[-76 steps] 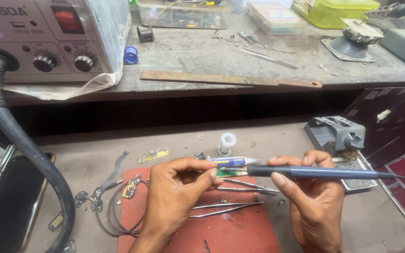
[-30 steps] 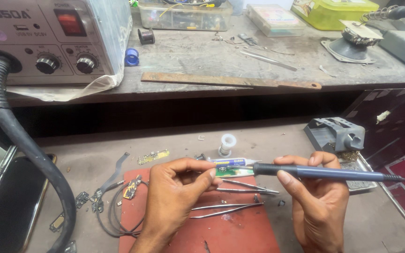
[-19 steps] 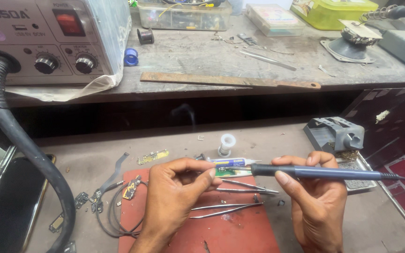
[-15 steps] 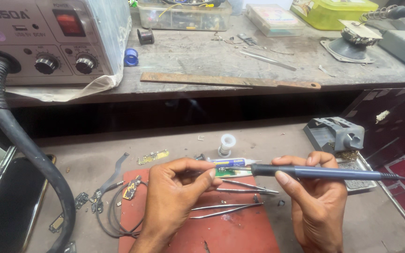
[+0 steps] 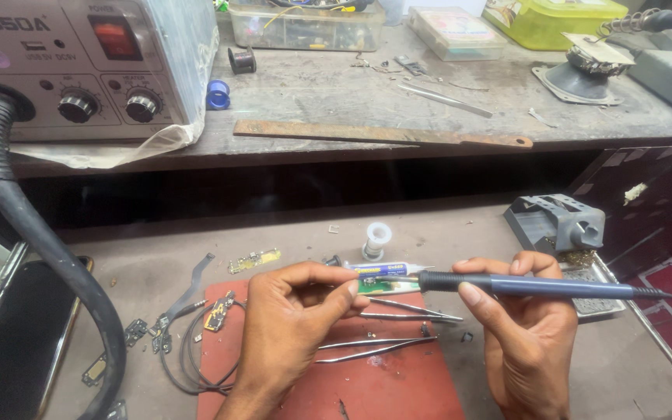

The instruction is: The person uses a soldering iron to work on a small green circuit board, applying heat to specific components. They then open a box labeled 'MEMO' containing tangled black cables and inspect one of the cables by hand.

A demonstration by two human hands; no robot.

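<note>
Left hand fingers pinch small green circuit board above red mat, right hand fingers grip soldering iron; keep tip steady on board edge.

Electronics repair workshop: hot-air station; tweezers.

- The soldering iron has a dark blue handle and a black grip collar.
- The small circuit board is green.
- The mat is brick red, flecked with dark specks.
- The tweezers are bare silver metal.
- The solder spool is white.
- The hot-air station is grey with a red switch and black knobs; its ribbed hose is black.
- The lidded box is yellow-green.
- The flat bar is rust brown.
- The bench is dull grey-brown.
</note>
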